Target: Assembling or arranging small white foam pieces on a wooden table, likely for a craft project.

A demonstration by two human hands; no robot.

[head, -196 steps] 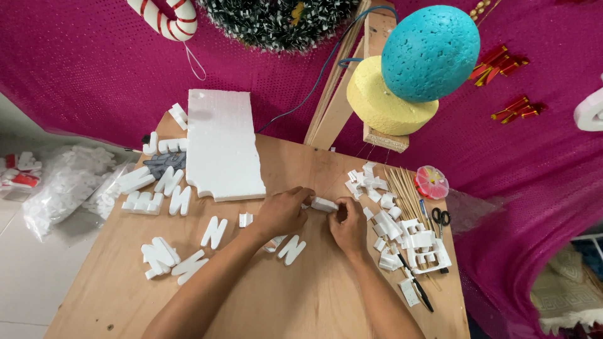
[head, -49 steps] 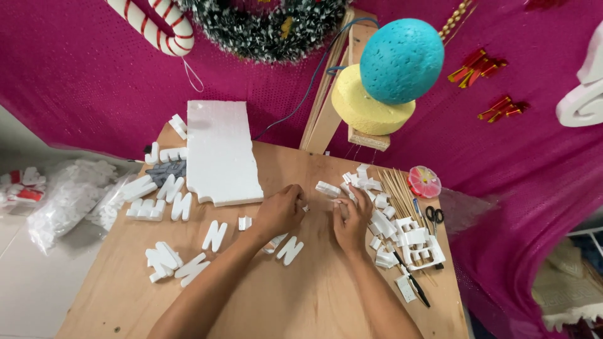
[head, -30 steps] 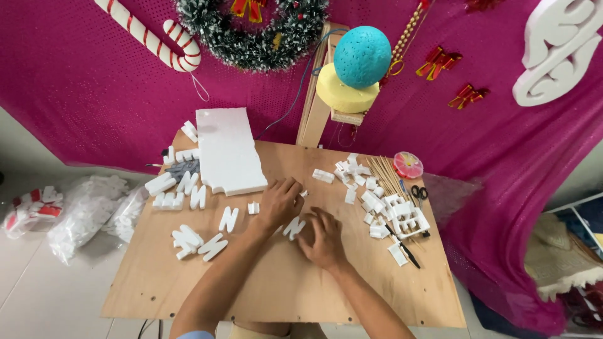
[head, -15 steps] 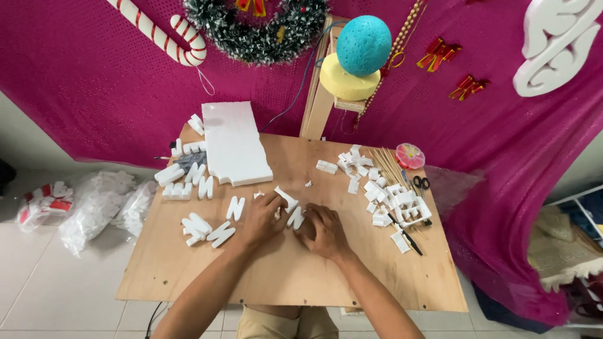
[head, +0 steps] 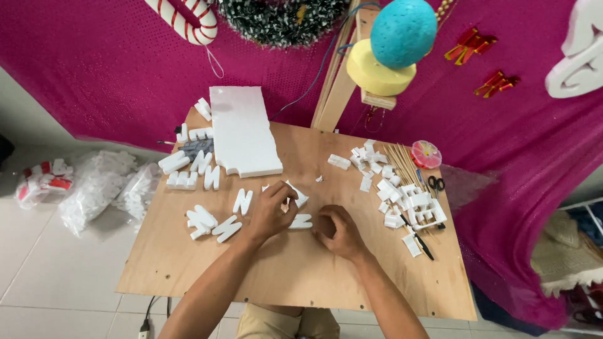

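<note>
- the left hand (head: 271, 212) is near the middle of the wooden worktop (head: 295, 276), its fingers curled around a small white foam piece (head: 295, 196).
- a second white foam letter (head: 301, 221) lies flat on the worktop just beside that hand, at its 3 o'clock.
- the right hand (head: 339, 231) rests on the worktop next to that letter, fingers bent in; i cannot tell if it holds anything.
- a big white foam slab (head: 242, 132) lies at 12 o'clock from the hands.
- more foam letters (head: 207, 223) sit at 9 o'clock.
- a pile of foam bits (head: 402, 201), thin wooden sticks (head: 402, 164) and small scissors (head: 436, 184) are at 3 o'clock.
</note>
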